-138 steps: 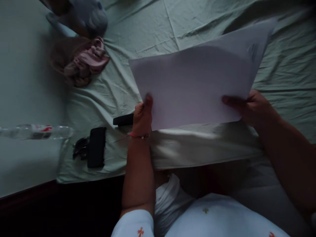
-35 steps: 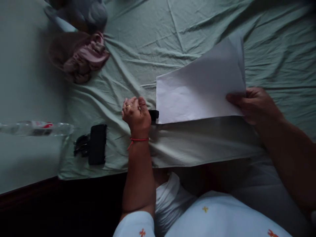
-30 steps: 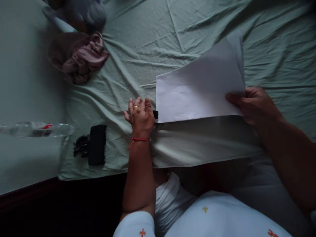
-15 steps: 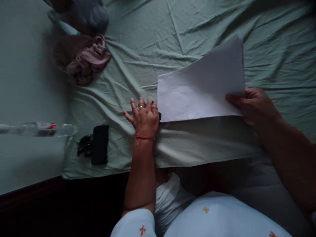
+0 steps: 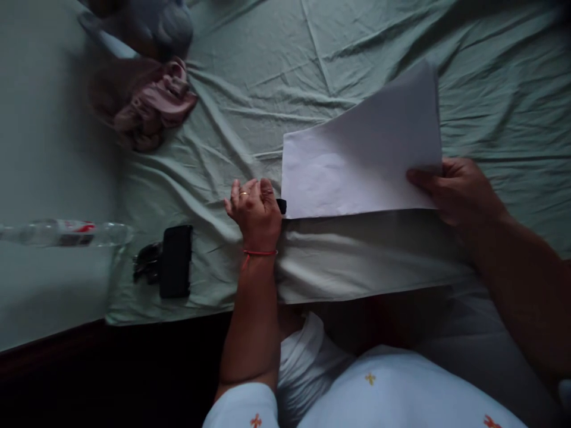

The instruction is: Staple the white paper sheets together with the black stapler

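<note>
White paper (image 5: 348, 160), apparently several sheets, lies with its left part on the green cloth, its right end raised and curved. My right hand (image 5: 464, 190) pinches the paper's right edge, thumb on top and the fingers mostly hidden beneath. By the lower left corner of the paper, my left hand (image 5: 256, 211) is curled on a small black object (image 5: 281, 205); only one end of it shows beside the hand, close to the paper. A ring and a red wrist string are on the left hand and wrist.
Green wrinkled cloth (image 5: 250, 107) covers the surface. On the left are a black phone-like object (image 5: 176, 261), dark keys or similar (image 5: 147, 263) and a clear plastic bottle (image 5: 71, 233). A pink crumpled cloth (image 5: 156, 107) and a greyish bundle (image 5: 156, 27) lie at upper left.
The fingers of my left hand, spread flat before, have curled inward around the black object. My right hand and the paper have barely moved. The view has shifted slightly.
</note>
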A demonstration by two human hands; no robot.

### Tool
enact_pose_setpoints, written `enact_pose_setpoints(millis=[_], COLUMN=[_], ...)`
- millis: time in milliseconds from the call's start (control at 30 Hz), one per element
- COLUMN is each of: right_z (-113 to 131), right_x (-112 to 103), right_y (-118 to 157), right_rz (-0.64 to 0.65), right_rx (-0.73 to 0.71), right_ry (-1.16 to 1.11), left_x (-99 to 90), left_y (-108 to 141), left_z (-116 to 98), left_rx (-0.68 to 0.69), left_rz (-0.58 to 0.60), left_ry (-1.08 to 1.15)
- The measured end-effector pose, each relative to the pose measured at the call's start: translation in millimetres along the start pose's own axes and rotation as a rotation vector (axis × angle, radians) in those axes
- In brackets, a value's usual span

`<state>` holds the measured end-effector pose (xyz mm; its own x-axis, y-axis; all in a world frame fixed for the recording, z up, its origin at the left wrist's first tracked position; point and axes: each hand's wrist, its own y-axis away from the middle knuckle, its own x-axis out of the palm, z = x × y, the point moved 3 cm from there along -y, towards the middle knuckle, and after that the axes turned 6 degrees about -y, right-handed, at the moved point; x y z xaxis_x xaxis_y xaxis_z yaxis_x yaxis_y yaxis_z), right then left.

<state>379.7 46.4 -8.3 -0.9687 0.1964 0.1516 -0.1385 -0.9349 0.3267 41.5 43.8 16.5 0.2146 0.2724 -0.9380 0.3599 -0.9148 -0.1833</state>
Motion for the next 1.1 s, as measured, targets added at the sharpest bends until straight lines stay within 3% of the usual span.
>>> enact_pose_setpoints(millis=[200,333,467,567,633,733,800,967,1100], right_z=[2,4,5,6,8,11,13,14,15], right_x=[0,-4,-11,-15,-15,-13,-11,-10,-10], right_y=[1,0,-1,-1,0,3,5,5,2], right_rz=[-0.007,-0.013,-0.049,-0.074,-0.09,-0.087,-0.082,-0.106,-0.093], right_rx=[0.009,-0.016,-0.063,-0.067,-0.061,-0.046,-0.031,-0.021,-0.109], right_ry=[-0.011,0.019,0.067,0.117,0.124,0.072,0.018,-0.072,-0.074], left_x=[-4.3,-6.1,-11.2,-17.7,-21.0,-19.1,-9.9,13.9,9.1], left_y=[13,11,-5,-15,-15,-8,-3,-1,0], left_z=[-13,1,37,55,53,33,19,10,4], left_rx=[0.162,0.133,0.055,-0.03,-0.024,0.124,0.183,0.012,-0.088], left_rz=[0.101,0.117,0.064,-0.053,-0.161,-0.28,-0.223,0.047,0.21], left_ry=[-0.08,-0.14,-0.054,0.034,0.081,0.201,0.385,0.842,0.937])
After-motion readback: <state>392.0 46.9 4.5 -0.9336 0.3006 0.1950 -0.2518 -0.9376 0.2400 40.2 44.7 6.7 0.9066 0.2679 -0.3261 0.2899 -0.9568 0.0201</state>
